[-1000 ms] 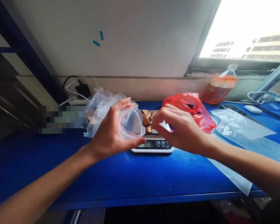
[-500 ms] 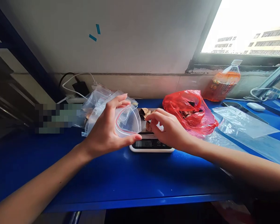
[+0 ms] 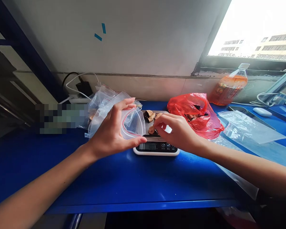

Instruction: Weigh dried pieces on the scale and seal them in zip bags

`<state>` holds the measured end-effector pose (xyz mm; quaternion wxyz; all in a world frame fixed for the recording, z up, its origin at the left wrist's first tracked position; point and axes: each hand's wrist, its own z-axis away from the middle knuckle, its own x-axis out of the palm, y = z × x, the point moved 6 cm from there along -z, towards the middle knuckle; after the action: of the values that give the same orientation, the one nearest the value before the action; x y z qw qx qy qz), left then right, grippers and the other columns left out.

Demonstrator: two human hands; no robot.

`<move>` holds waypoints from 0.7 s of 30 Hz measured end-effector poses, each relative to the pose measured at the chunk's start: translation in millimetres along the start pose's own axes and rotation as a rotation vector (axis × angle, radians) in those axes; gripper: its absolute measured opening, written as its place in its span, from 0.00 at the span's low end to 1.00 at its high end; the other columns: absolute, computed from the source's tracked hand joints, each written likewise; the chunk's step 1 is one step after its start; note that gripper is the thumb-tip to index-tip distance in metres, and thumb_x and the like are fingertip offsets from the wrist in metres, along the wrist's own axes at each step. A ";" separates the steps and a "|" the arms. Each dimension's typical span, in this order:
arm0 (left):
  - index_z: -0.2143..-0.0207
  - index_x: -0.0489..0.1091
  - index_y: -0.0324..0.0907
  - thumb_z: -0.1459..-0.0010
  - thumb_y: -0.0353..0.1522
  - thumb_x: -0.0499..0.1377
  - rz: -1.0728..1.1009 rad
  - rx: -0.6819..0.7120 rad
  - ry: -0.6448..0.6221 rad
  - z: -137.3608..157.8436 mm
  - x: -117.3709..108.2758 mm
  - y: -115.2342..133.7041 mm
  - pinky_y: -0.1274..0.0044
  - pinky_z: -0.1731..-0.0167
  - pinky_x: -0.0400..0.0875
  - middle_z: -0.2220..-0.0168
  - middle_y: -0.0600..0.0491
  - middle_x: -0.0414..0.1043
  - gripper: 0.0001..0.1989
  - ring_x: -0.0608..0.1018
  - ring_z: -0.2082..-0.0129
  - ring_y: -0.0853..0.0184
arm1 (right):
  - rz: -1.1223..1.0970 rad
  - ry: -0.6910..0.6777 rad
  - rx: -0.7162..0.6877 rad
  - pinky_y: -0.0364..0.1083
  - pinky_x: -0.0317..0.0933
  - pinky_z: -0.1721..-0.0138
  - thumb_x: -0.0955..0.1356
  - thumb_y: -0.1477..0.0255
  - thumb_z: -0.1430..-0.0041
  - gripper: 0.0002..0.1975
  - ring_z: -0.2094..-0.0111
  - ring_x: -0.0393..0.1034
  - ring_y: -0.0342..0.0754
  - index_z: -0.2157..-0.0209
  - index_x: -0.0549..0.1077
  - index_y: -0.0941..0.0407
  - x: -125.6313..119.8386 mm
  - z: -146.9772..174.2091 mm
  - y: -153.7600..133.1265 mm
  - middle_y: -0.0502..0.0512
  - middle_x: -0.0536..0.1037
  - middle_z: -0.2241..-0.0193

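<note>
My left hand (image 3: 113, 127) holds a clear zip-lock bag (image 3: 134, 125), thumb and fingers spread inside its mouth so that it gapes toward the right. Just beside it, a white kitchen scale (image 3: 136, 152) with a dark front panel carries several rough brown dried pieces (image 3: 149, 115). Over the scale's plate, my right hand (image 3: 173, 127) is closed in a pinch on one small dried piece (image 3: 151, 129) at the plate's front. The hand covers part of the other pieces. The display seems to read 100.
A red plastic bag (image 3: 212, 125) with more dark dried pieces sits right of the scale. Filled clear bags (image 3: 101, 98) lie behind my left hand. Flat clear bags (image 3: 255, 125), a phone, a white earbud case (image 3: 262, 111) and an orange drink bottle (image 3: 230, 89) are at the right.
My right hand has shifted slightly, showing more of the scale's buttons and the pinched piece. The left hand keeps the bag's mouth spread. The view has moved a little.
</note>
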<state>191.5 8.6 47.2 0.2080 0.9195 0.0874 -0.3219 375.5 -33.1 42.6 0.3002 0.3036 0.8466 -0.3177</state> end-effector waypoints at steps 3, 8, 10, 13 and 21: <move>0.35 0.49 0.54 0.55 0.50 0.71 0.005 0.009 -0.001 0.5 0.2 -1.0 0.55 0.44 0.71 0.39 0.45 0.60 0.50 0.71 0.43 0.50 | -0.042 0.099 -0.042 0.41 0.63 0.68 0.67 0.83 0.46 0.08 0.71 0.70 0.42 0.68 0.74 0.57 -11.5 -3.3 -10.8 0.51 0.78 0.70; 0.35 0.50 0.52 0.55 0.52 0.70 -0.015 0.050 0.025 0.5 -0.6 3.5 0.57 0.49 0.75 0.40 0.44 0.61 0.50 0.74 0.45 0.50 | -0.138 0.106 -0.189 0.41 0.66 0.67 0.66 0.79 0.40 0.05 0.70 0.73 0.40 0.66 0.74 0.57 -23.1 -31.7 -48.1 0.52 0.79 0.67; 0.35 0.50 0.51 0.53 0.49 0.70 -0.023 0.064 0.056 0.7 -2.6 6.2 0.59 0.51 0.76 0.41 0.43 0.62 0.48 0.75 0.48 0.52 | -0.143 0.077 -0.244 0.42 0.67 0.66 0.67 0.75 0.39 0.04 0.68 0.74 0.41 0.65 0.74 0.58 -26.6 -46.6 -51.8 0.51 0.79 0.67; 0.36 0.49 0.52 0.51 0.41 0.71 -0.006 0.050 0.075 0.9 -5.1 6.7 0.62 0.52 0.77 0.40 0.45 0.60 0.46 0.75 0.49 0.56 | -0.162 0.086 -0.163 0.44 0.69 0.61 0.66 0.72 0.39 0.08 0.63 0.75 0.44 0.58 0.74 0.56 -33.3 -61.1 -23.5 0.52 0.79 0.64; 0.38 0.52 0.54 0.52 0.35 0.70 0.009 -0.002 0.095 1.3 -4.9 2.6 0.61 0.53 0.77 0.41 0.47 0.60 0.43 0.75 0.50 0.56 | -0.005 -0.278 -0.090 0.58 0.66 0.48 0.70 0.62 0.40 0.35 0.46 0.67 0.58 0.35 0.58 0.59 25.9 -45.1 44.6 0.69 0.69 0.45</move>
<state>187.7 5.6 50.2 0.2058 0.9340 0.0933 -0.2767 376.3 35.1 36.4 0.4268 0.2407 0.8112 -0.3192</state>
